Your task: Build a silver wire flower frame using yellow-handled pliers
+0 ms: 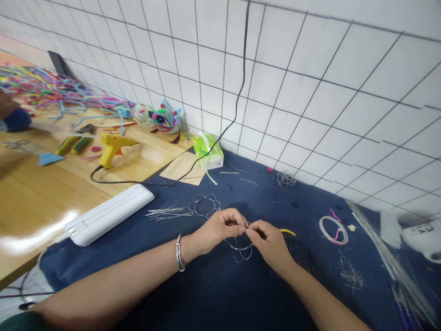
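Note:
In the head view my left hand (220, 229), with a silver bangle on its wrist, pinches a thin wire frame (242, 255) between thumb and fingers. My right hand (270, 242) is closed on the same frame, its fingertips meeting those of the left. Looped, petal-like wire hangs below the fingers; the exact spot being pinched is hidden. A similar wire flower (204, 205) lies flat on the dark blue cloth beyond my left hand. Beside it is a pile of straight wire pieces (168, 210). A yellow curved piece (288, 232) shows past my right hand, partly hidden.
A white power strip (110, 215) and a yellow glue gun (114, 149) with its cord are on the left. Pliers (76, 138) and fuzzy stems are farther left, near another person's hand (1, 104). Long wires (394, 258), a white ring (333, 230) and purple-handled scissors (405, 317) lie right.

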`<state>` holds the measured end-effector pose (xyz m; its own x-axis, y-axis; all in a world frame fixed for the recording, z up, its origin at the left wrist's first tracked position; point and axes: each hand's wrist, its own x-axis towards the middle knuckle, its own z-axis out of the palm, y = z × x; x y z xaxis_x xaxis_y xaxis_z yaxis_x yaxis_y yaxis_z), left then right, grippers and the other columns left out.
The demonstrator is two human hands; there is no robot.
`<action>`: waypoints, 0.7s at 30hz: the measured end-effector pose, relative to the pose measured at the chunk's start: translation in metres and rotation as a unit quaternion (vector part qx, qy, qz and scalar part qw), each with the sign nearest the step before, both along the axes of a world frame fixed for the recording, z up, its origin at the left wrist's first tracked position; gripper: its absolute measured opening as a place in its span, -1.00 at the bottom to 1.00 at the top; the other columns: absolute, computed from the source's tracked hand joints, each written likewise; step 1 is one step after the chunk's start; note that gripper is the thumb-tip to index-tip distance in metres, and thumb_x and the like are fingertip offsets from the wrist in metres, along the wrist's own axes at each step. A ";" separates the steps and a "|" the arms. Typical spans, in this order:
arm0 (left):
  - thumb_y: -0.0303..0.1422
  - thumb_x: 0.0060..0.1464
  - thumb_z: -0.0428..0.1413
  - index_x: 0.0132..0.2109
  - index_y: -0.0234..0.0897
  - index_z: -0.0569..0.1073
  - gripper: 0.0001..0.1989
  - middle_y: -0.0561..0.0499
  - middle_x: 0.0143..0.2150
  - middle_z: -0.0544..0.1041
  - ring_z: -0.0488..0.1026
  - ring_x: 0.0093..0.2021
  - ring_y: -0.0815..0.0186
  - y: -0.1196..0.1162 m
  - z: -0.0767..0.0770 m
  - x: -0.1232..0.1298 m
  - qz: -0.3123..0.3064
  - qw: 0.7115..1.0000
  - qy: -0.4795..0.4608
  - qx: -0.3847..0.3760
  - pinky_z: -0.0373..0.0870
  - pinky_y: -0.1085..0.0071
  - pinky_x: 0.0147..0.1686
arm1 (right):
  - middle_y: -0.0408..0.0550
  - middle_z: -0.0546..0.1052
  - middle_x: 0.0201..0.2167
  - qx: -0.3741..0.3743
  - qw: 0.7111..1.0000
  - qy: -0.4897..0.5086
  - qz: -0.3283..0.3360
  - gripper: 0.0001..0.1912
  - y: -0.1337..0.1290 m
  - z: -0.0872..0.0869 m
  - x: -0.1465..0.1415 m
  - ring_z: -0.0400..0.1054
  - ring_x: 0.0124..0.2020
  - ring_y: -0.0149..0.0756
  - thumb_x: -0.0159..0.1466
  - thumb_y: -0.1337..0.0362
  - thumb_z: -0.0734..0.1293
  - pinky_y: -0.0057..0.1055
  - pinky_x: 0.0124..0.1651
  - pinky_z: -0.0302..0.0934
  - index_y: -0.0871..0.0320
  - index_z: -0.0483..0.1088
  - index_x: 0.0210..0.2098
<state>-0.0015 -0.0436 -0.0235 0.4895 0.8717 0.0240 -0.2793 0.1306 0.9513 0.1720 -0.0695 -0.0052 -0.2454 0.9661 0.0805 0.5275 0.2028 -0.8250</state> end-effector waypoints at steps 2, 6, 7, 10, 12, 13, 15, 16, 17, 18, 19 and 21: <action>-0.47 -0.08 0.17 -0.38 -0.38 0.37 -0.90 -0.01 -0.31 0.44 0.35 -0.32 0.42 -0.001 -0.001 0.001 0.023 1.000 0.005 0.008 0.24 0.49 -0.32 | -0.20 0.34 -0.54 0.003 1.000 0.005 0.000 -0.86 0.000 -0.002 -0.001 0.21 -0.48 -0.44 0.17 0.25 0.23 -0.51 -0.38 0.11 0.16 0.34 -0.46; -0.45 -0.07 0.17 -0.40 -0.37 0.36 -0.89 0.02 -0.37 0.44 0.34 -0.38 0.44 -0.002 -0.001 0.002 0.057 0.998 0.027 0.018 0.24 0.50 -0.36 | -0.19 0.35 -0.53 0.002 1.000 0.014 -0.002 -0.85 0.000 -0.005 -0.003 0.22 -0.46 -0.43 0.19 0.24 0.22 -0.50 -0.37 0.12 0.16 0.35 -0.43; -0.45 -0.07 0.17 -0.40 -0.37 0.36 -0.89 0.02 -0.38 0.45 0.34 -0.39 0.44 -0.002 -0.001 0.002 0.060 0.998 0.033 0.017 0.24 0.50 -0.37 | -0.19 0.35 -0.52 0.007 1.000 0.017 -0.003 -0.85 -0.001 -0.005 -0.003 0.22 -0.46 -0.43 0.19 0.23 0.23 -0.50 -0.36 0.13 0.15 0.35 -0.43; -0.47 -0.07 0.17 -0.40 -0.37 0.36 -0.89 0.02 -0.39 0.45 0.35 -0.39 0.44 0.000 0.003 0.000 0.068 0.997 0.040 0.018 0.25 0.50 -0.37 | -0.14 0.39 -0.44 0.032 0.999 0.037 0.007 -0.82 0.001 -0.007 0.000 0.26 -0.38 -0.40 0.20 0.21 0.22 -0.48 -0.30 0.15 0.16 0.38 -0.42; -0.49 -0.08 0.17 -0.40 -0.37 0.36 -0.89 0.02 -0.40 0.45 0.35 -0.39 0.44 0.001 0.007 -0.004 0.070 0.997 0.030 0.025 0.26 0.49 -0.35 | -0.09 0.42 -0.33 0.034 0.998 0.061 0.008 -0.74 0.004 -0.010 0.004 0.28 -0.35 -0.39 0.26 0.18 0.14 -0.48 -0.30 0.17 0.15 0.40 -0.34; -0.49 -0.09 0.18 -0.40 -0.37 0.36 -0.89 0.02 -0.39 0.45 0.35 -0.41 0.45 0.002 0.010 -0.006 0.068 0.997 0.023 0.026 0.26 0.49 -0.37 | -0.07 0.43 -0.29 0.036 0.997 0.065 0.003 -0.69 0.008 -0.012 0.006 0.29 -0.36 -0.39 0.29 0.18 0.08 -0.48 -0.33 0.18 0.15 0.40 -0.28; -0.49 -0.09 0.19 -0.39 -0.37 0.36 -0.88 0.02 -0.38 0.45 0.33 -0.44 0.47 0.001 0.017 -0.009 0.060 0.998 0.002 0.022 0.26 0.50 -0.40 | -0.06 0.45 -0.31 0.063 0.997 0.036 -0.006 -0.62 0.017 -0.016 0.006 0.31 -0.39 -0.39 0.33 0.18 -0.01 -0.48 -0.38 0.19 0.16 0.36 -0.18; -0.49 -0.09 0.18 -0.40 -0.37 0.35 -0.88 0.01 -0.38 0.45 0.33 -0.45 0.47 0.000 0.021 -0.011 0.055 0.998 -0.011 0.019 0.26 0.50 -0.40 | -0.05 0.45 -0.33 0.093 0.996 0.000 0.004 -0.62 0.022 -0.018 0.004 0.32 -0.37 -0.38 0.33 0.19 -0.02 -0.47 -0.36 0.19 0.16 0.36 -0.17; -0.49 -0.08 0.18 -0.40 -0.37 0.35 -0.88 0.01 -0.37 0.45 0.33 -0.45 0.48 -0.002 0.025 -0.012 0.046 0.999 -0.022 0.015 0.26 0.50 -0.40 | -0.04 0.46 -0.33 0.111 0.993 -0.020 0.017 -0.65 0.028 -0.019 0.000 0.32 -0.33 -0.37 0.32 0.19 0.02 -0.45 -0.30 0.20 0.17 0.37 -0.20; -0.49 -0.07 0.18 -0.39 -0.37 0.35 -0.88 0.02 -0.38 0.45 0.33 -0.45 0.48 -0.004 0.029 -0.013 0.043 0.998 -0.035 0.012 0.26 0.50 -0.40 | -0.05 0.46 -0.32 0.124 0.991 -0.033 0.032 -0.69 0.034 -0.020 -0.007 0.32 -0.30 -0.36 0.30 0.19 0.07 -0.43 -0.25 0.19 0.16 0.39 -0.25; -0.49 -0.08 0.18 -0.40 -0.37 0.34 -0.87 0.03 -0.40 0.44 0.32 -0.46 0.48 -0.006 0.033 -0.014 0.040 0.998 -0.047 0.012 0.26 0.51 -0.41 | -0.06 0.47 -0.33 0.136 0.988 -0.045 0.051 -0.73 0.039 -0.020 -0.016 0.32 -0.28 -0.36 0.27 0.19 0.13 -0.42 -0.20 0.18 0.15 0.40 -0.30; -0.49 -0.07 0.18 -0.42 -0.37 0.33 -0.87 0.03 -0.40 0.43 0.33 -0.44 0.47 -0.011 0.041 -0.016 0.039 0.997 -0.064 0.008 0.27 0.51 -0.40 | -0.13 0.47 -0.41 0.160 0.980 -0.074 0.090 -0.80 0.046 -0.018 -0.037 0.31 -0.29 -0.37 0.18 0.17 0.24 -0.41 -0.14 0.16 0.14 0.41 -0.44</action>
<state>-0.0173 -0.0544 0.0177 0.4117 0.9063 0.0954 -0.4071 0.0892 0.9090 0.1345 -0.0235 -0.0232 -0.4412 0.8371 0.3233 0.5681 0.5394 -0.6215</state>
